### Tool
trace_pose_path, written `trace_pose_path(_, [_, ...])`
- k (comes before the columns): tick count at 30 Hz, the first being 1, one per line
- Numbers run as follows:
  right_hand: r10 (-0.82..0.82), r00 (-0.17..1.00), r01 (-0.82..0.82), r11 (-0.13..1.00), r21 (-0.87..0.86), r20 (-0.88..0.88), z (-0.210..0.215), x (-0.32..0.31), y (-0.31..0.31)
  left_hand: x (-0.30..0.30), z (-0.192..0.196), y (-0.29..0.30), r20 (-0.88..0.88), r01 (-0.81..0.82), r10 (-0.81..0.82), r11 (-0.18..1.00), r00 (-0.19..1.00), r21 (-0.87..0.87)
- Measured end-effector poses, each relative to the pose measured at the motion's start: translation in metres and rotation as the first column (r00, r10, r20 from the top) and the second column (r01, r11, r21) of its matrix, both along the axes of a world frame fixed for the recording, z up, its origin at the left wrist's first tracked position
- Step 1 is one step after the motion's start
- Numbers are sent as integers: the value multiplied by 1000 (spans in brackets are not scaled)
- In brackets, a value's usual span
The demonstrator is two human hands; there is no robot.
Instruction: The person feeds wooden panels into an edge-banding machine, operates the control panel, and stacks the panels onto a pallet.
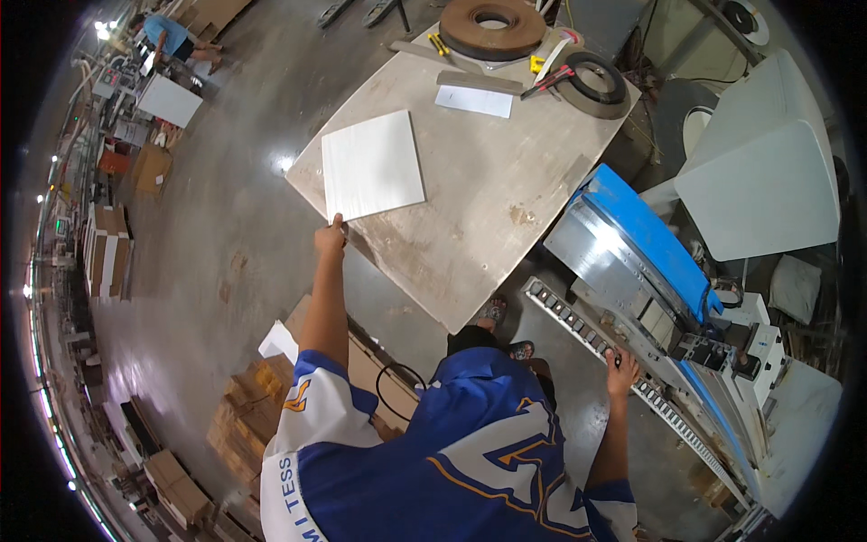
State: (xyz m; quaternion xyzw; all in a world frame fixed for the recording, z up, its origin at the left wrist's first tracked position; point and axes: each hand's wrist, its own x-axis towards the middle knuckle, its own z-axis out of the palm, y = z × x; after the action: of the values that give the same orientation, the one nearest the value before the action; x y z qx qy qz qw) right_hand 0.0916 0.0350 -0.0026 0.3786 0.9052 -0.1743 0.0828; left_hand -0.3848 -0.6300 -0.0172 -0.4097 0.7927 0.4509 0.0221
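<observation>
A flat white square panel [373, 165] lies on the left part of a worn beige table [470, 262]. My left hand [331, 237] is closed on the panel's near-left corner, pinching its edge. On the right, my right hand [620, 372] rests on a long rail with a row of small rollers [571, 318], along the front of a blue and grey machine [623, 239]. Its fingers look spread over the rail, and I see nothing held in them.
Toward the table's far end lie a large brown roll of edging tape [492, 27], a black roll [596, 79], a red cutter knife [548, 81] and a white paper [473, 101]. Cardboard [248, 406] is stacked at my left. Another person [172, 38] stands far left.
</observation>
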Motion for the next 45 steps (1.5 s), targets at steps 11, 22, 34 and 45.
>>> trace_pose_path(11, [-11,999,9,999,42,41,4,-3,0,17,25,17,-186,155,-275,860,943,-486])
trace_pose_path(22, [19,1000,-18,998,66,-1,-1,2,0,55,7,59,-54,77,-124,844,991,-531])
trace_pose_path(34, [1,999,3,995,104,-40,-7,5,-3,33,2,48,-219,-140,115,985,969,-104])
trace_pose_path(45, [6,1000,-5,997,73,-19,-4,3,-1,43,27,50,-113,-172,228,914,967,368])
